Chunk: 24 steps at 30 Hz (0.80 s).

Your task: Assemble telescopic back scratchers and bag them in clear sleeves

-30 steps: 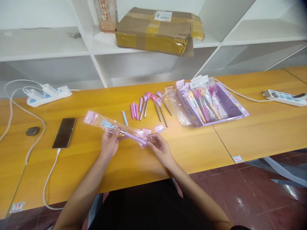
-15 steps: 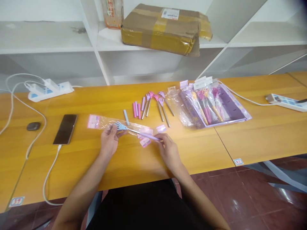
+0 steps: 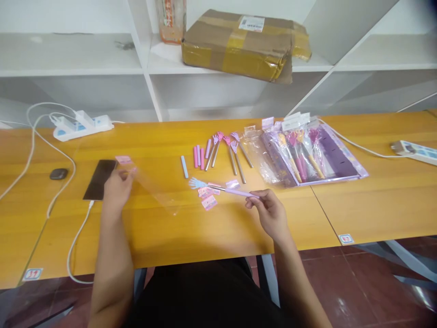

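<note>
My right hand (image 3: 271, 210) is closed on the purple handle of a back scratcher (image 3: 237, 192), whose metal shaft and light blue hand-shaped head point left. Over by the phone, my left hand (image 3: 118, 190) pinches a clear plastic bag (image 3: 155, 189) near its pink header (image 3: 123, 160); the bag trails to the right, blurred. Several small pink cards (image 3: 209, 202) lie under and beside the scratcher. Behind them are a light blue grip sleeve (image 3: 184, 167), several pink and purple grip sleeves (image 3: 198, 156), and several metal scratchers with pink and purple heads (image 3: 234, 157).
At the right stands a purple display box (image 3: 341, 155) with bagged scratchers in it. A phone (image 3: 99, 180) on a cable, a black mouse-like object (image 3: 58, 173) and a power strip (image 3: 83, 127) are at the left. A taped carton (image 3: 239, 45) rests on the shelf behind.
My left hand has let go of the scratcher's blue head and moved left with the plastic bag. The scratcher has shifted right in my right hand. The view has turned slightly.
</note>
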Each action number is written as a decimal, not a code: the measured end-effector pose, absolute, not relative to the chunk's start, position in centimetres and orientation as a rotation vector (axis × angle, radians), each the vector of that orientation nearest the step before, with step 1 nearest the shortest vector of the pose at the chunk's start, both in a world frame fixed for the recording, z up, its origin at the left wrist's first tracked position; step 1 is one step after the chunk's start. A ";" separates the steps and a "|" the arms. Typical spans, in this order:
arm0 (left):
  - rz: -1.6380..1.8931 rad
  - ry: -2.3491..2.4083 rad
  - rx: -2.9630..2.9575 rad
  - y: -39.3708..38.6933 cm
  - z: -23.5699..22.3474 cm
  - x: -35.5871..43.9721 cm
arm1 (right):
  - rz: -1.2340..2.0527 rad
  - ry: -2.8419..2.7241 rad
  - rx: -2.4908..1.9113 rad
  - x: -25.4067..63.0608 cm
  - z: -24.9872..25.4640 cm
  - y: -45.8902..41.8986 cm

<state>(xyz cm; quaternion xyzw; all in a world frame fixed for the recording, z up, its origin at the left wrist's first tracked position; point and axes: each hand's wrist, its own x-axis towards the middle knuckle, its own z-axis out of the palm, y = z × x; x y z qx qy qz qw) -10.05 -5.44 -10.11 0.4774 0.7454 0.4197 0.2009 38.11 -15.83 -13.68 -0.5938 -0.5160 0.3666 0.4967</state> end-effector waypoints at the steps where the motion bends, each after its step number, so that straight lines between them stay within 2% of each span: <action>1: 1.141 2.219 1.476 -6.3 -9.4 -9.3 | 0.931 -1.237 -1.410 37.8 -13.5 -15.8; 2: 1.158 2.285 1.629 -7.4 -8.6 -8.0 | 0.979 -1.226 -1.383 37.4 -13.2 -15.8; 4: 1.189 2.047 1.966 -10.0 -7.3 -4.5 | 1.091 -1.215 -1.325 36.5 -12.6 -15.9; 7: 0.815 1.349 2.469 -13.9 -7.1 1.6 | 1.299 -1.195 -1.230 35.0 -11.8 -16.4; 10: 0.596 1.119 2.701 -16.3 -8.7 5.5 | 1.476 -1.126 -1.140 33.1 -11.4 -17.1; 15: 0.467 1.260 2.753 -18.0 -10.9 7.0 | 1.347 -0.911 -1.012 28.0 -11.0 -17.9; 20: 0.427 1.416 2.577 -20.2 -11.8 8.9 | 1.443 -0.619 -0.799 24.2 -10.5 -18.8; 24: 0.524 1.390 2.344 -21.9 -12.7 10.1 | 1.477 -0.656 -0.670 24.0 -10.1 -19.9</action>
